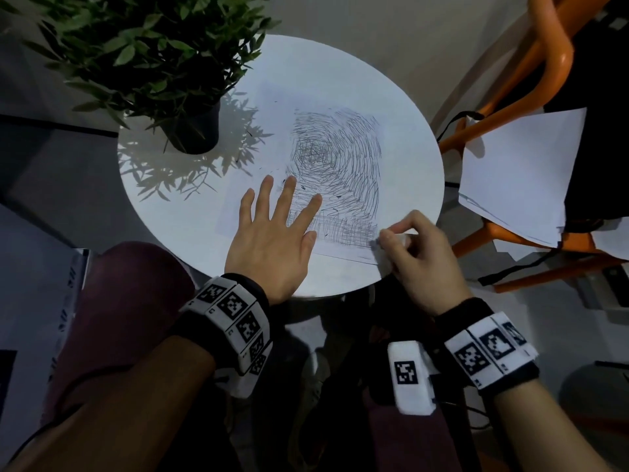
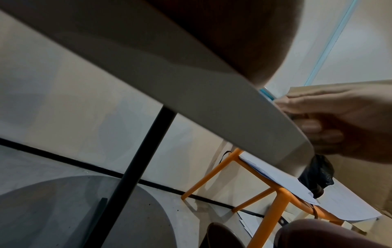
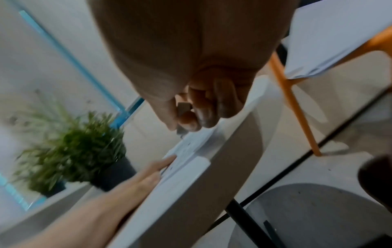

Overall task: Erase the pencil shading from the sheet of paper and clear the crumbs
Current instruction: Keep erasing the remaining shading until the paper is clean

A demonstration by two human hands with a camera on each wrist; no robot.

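Note:
A white sheet of paper (image 1: 269,131) lies on the round white table (image 1: 183,216), and dense pencil shading (image 1: 340,158) covers most of it. My left hand (image 1: 282,212) presses flat on the sheet's near left part, fingers spread; its fingers (image 3: 161,162) also show in the right wrist view. At the sheet's near right corner, by the table edge, my right hand (image 1: 391,233) pinches a small eraser (image 3: 183,107) whose tip touches the paper. A few dark eraser crumbs (image 1: 335,210) lie on the shading and left of it.
A potted plant (image 1: 190,131) stands on the table's far left. An orange chair (image 1: 510,97) at the right carries loose white sheets (image 1: 517,172) and a dark bag. My knees are under the table's near edge.

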